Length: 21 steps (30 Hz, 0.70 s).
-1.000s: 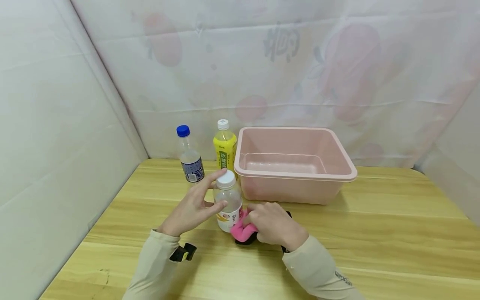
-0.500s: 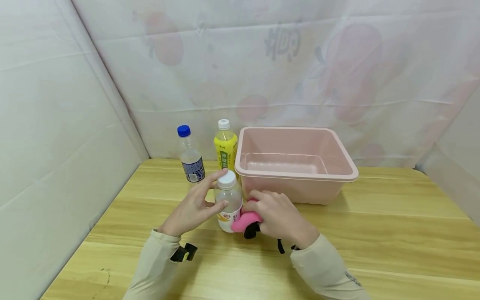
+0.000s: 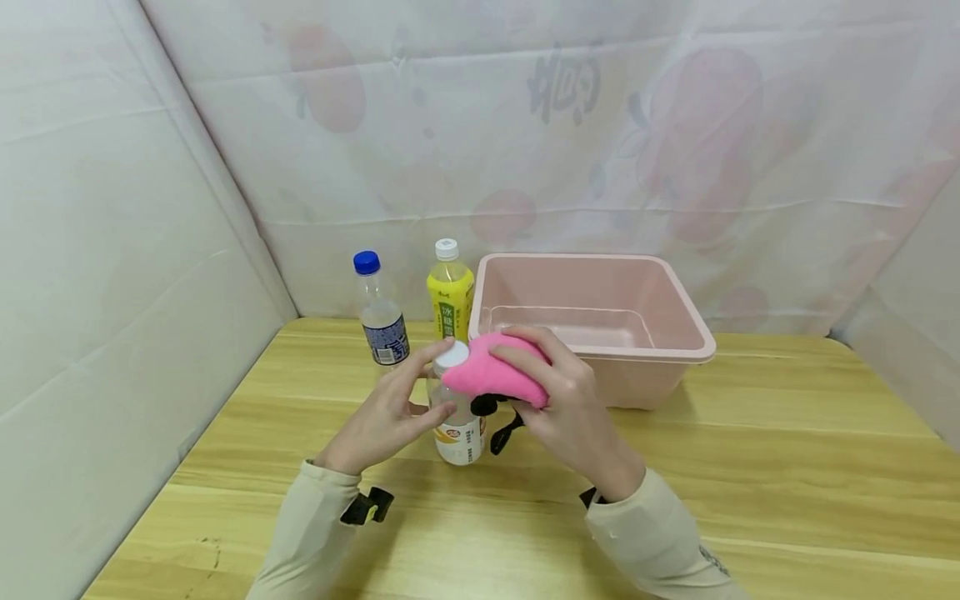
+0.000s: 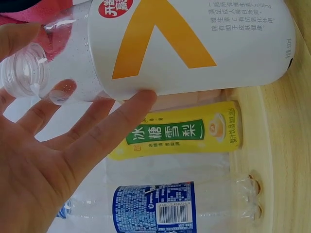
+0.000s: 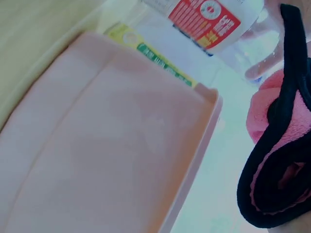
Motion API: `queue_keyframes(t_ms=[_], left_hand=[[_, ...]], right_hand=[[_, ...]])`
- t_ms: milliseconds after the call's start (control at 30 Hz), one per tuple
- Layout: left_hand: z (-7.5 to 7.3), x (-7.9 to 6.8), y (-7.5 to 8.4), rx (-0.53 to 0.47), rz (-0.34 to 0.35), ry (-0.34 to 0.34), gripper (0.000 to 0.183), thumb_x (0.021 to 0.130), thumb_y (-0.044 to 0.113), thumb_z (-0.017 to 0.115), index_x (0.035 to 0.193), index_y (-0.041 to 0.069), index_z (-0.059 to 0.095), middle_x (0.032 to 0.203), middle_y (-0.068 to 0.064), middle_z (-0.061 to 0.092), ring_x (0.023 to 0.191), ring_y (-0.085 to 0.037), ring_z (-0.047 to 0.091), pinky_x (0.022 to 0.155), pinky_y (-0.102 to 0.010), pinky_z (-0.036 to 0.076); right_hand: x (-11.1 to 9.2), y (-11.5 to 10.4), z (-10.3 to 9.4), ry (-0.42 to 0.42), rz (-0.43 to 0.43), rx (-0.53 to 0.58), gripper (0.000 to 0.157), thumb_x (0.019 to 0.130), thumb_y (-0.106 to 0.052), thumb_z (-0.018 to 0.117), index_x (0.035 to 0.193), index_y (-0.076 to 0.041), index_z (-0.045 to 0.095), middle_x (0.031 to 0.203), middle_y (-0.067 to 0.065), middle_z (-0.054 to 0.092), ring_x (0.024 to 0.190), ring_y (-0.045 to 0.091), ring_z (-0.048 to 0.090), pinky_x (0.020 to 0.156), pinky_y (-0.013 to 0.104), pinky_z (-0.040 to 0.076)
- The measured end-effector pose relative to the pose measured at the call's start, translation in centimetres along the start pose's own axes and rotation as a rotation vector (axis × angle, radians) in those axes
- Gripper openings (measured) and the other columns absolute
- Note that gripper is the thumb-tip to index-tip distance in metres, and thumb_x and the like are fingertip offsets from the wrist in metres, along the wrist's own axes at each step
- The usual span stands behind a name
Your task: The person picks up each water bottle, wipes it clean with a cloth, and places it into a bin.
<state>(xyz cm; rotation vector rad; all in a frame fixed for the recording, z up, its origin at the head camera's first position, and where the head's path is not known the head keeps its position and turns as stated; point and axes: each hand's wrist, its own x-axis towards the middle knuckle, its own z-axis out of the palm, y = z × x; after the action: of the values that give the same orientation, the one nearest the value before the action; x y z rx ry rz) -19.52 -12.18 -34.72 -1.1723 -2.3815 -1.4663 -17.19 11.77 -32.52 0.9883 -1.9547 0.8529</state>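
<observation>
Pink fuzzy cloth point(image 3: 487, 372) is pinched in your right hand point(image 3: 570, 400), up by the white cap point(image 3: 452, 357) of the clear bottle point(image 3: 459, 443); I can't quite tell if they touch. Your left hand point(image 3: 386, 417) holds that bottle upright, thumb and fingers around it.

"冰糖雪梨" on yellow-labelled bottle point(image 4: 180, 131); "开盖" on white-labelled bottle point(image 4: 160, 51)

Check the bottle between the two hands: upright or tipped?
Upright: the head view shows the bottle standing on the table, white cap at the top.
</observation>
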Motion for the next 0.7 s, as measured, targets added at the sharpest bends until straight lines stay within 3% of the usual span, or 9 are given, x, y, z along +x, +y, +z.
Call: queue_keyframes(t_ms=[133,267,433,700], left_hand=[[0.1,0.0,0.0,0.005,0.012,0.003,0.072,0.091,-0.005,0.071,0.153,0.008,0.036,0.139,-0.017,0.052,0.114,-0.033,0.06,0.069,-0.027,0.061],[0.1,0.0,0.0,-0.001,0.009,-0.003,0.071,0.092,-0.005,0.07,0.153,0.008,0.036,0.138,-0.017,0.053,0.113,-0.033,0.06,0.069,-0.027,0.061],[0.2,0.0,0.1,-0.004,0.004,-0.005,0.071,0.092,-0.006,0.069,0.153,0.008,0.036,0.134,-0.017,0.054,0.112,-0.032,0.06,0.07,-0.029,0.062],[0.2,0.0,-0.1,0.006,-0.009,0.003,0.069,0.093,-0.004,0.069,0.152,0.008,0.036,0.142,-0.02,0.05,0.113,-0.036,0.06,0.07,-0.029,0.062]], right_hand=[[0.0,0.0,0.2,0.038,0.007,0.029,0.051,0.068,0.019,0.08,0.113,-0.004,0.072,0.118,0.018,0.063,0.102,0.034,0.067,0.086,0.05,0.059],[-0.1,0.0,0.0,0.007,0.009,0.006,0.051,0.068,0.023,0.072,0.111,-0.005,0.074,0.119,0.018,0.064,0.105,0.035,0.066,0.087,0.051,0.059],[-0.2,-0.1,-0.5,-0.089,0.014,-0.066,0.052,0.066,0.024,0.065,0.107,-0.006,0.076,0.119,0.016,0.064,0.107,0.034,0.065,0.086,0.049,0.059],[-0.5,-0.1,-1.1,-0.315,0.107,-0.162,0.051,0.063,0.02,0.059,0.097,-0.015,0.075,0.11,0.003,0.064,0.089,0.022,0.064,0.063,0.036,0.055]])
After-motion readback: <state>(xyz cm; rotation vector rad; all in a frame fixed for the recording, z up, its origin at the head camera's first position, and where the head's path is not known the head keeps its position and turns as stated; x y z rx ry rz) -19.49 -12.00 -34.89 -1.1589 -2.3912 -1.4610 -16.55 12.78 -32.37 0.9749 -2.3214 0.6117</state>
